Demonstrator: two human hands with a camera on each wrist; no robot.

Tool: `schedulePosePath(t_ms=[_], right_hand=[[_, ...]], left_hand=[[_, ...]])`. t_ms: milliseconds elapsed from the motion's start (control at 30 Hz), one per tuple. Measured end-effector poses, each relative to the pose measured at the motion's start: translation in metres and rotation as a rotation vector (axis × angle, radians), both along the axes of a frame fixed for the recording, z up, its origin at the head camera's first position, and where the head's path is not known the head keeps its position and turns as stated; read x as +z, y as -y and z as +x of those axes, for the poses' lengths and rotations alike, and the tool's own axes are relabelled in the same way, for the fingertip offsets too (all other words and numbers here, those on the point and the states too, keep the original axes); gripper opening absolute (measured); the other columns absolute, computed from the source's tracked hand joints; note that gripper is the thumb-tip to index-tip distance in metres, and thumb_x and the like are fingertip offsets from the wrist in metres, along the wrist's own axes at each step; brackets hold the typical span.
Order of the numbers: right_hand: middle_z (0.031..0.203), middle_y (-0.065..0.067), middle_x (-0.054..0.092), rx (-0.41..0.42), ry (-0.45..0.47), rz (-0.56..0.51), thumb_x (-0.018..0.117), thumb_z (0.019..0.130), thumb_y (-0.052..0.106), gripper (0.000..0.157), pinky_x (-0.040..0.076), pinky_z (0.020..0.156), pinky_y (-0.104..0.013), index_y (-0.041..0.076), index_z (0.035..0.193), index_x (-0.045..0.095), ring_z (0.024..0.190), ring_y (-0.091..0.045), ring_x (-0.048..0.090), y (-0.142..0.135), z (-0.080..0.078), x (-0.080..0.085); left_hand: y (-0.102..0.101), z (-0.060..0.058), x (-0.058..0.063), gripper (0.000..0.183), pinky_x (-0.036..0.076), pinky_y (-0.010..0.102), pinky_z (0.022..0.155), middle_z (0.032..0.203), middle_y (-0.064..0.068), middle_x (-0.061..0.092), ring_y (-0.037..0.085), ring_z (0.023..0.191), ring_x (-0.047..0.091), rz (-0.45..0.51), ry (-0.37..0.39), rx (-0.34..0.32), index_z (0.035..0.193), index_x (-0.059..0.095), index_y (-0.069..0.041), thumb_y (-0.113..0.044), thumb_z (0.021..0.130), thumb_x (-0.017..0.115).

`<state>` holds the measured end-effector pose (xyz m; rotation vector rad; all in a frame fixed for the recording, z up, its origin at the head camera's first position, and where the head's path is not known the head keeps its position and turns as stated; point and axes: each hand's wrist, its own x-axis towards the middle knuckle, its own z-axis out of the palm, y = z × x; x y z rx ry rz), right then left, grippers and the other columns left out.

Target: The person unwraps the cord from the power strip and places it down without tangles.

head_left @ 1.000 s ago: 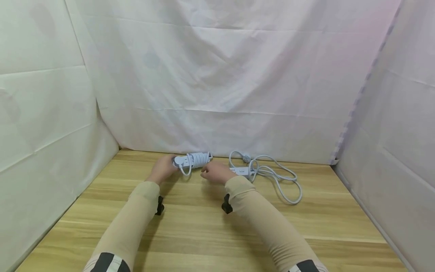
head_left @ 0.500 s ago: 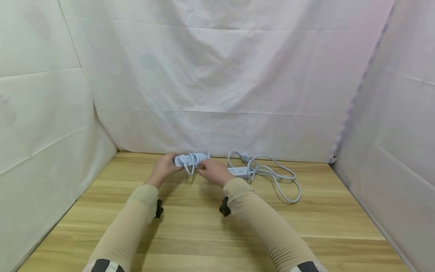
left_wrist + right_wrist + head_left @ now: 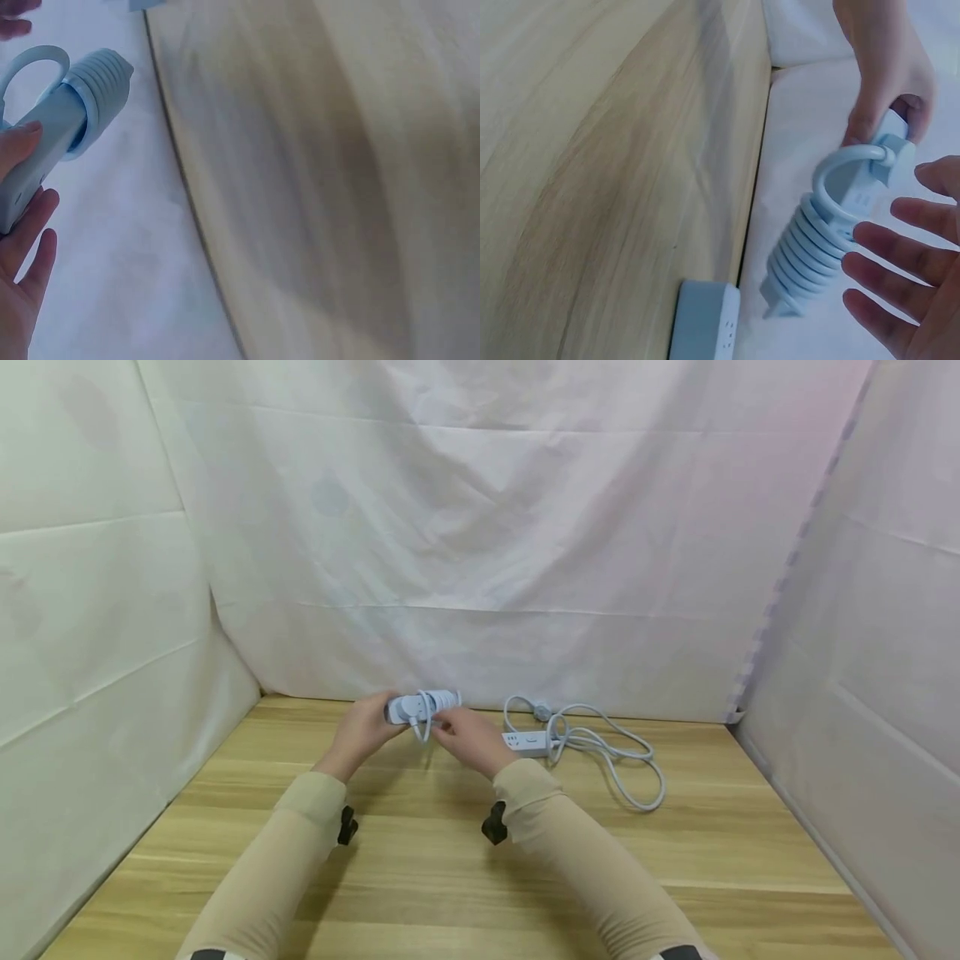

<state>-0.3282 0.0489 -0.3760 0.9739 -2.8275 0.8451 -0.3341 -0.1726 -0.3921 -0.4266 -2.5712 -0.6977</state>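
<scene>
Sleeves: long, close-fitting beige knit sleeves on both arms, ending at the wrists.
Upper arms: a black-and-white striped band at the lower edge of the head view.
Wrists: small black strapped-on devices under each cuff.
Hands: left hand and right hand bare, ungloved.

A light wooden tabletop with streaked grain fills the near scene. White creased cloth hangs behind it along the far edge and closes in both left and right sides, softly and evenly lit.
</scene>
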Motion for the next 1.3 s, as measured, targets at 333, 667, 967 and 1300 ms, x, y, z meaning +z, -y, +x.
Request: schedulePosePath(t_ms=[333, 667, 967, 1300], right_hand=[[0.119, -0.005, 0.064, -0.029, -0.076, -0.071, 0.051, 0.101, 0.039, 0.044, 0.052, 0.081, -0.035, 0.014, 0.137, 0.055, 0.099, -0.016, 0.062, -0.003, 0.012, 0.014], [0.112, -0.003, 0.064, -0.042, -0.085, -0.121, 0.057, 0.098, 0.042, 0.049, 0.052, 0.078, -0.035, 0.012, 0.135, 0.053, 0.098, -0.018, 0.062, -0.003, 0.022, 0.025], [0.103, -0.002, 0.065, -0.022, -0.151, -0.142, 0.063, 0.094, 0.040, 0.055, 0.051, 0.071, -0.030, 0.009, 0.137, 0.049, 0.090, -0.014, 0.061, -0.005, 0.030, 0.031], [0.097, 0.002, 0.066, 0.001, -0.308, -0.092, 0.067, 0.092, 0.040, 0.045, 0.049, 0.064, -0.024, 0.011, 0.124, 0.057, 0.079, -0.010, 0.062, -0.006, 0.045, 0.040]], left_hand=[[-0.013, 0.011, 0.018, 0.041, 0.052, 0.044, 0.070, 0.096, 0.016, 0.070, 0.029, 0.079, 0.065, -0.039, -0.196, -0.028, 0.110, 0.066, 0.001, -0.018, 0.077, 0.084], [-0.023, 0.029, 0.026, 0.044, 0.053, 0.045, 0.075, 0.102, 0.015, 0.070, 0.030, 0.087, 0.067, -0.089, -0.228, -0.049, 0.112, 0.066, 0.000, -0.020, 0.077, 0.084], [-0.030, 0.040, 0.034, 0.040, 0.053, 0.044, 0.071, 0.098, 0.014, 0.071, 0.029, 0.082, 0.067, -0.112, -0.363, -0.133, 0.107, 0.067, -0.001, -0.013, 0.074, 0.085], [-0.036, 0.056, 0.041, 0.048, 0.053, 0.044, 0.070, 0.097, 0.012, 0.071, 0.030, 0.080, 0.067, -0.175, -0.477, -0.171, 0.107, 0.067, -0.002, -0.015, 0.067, 0.090]])
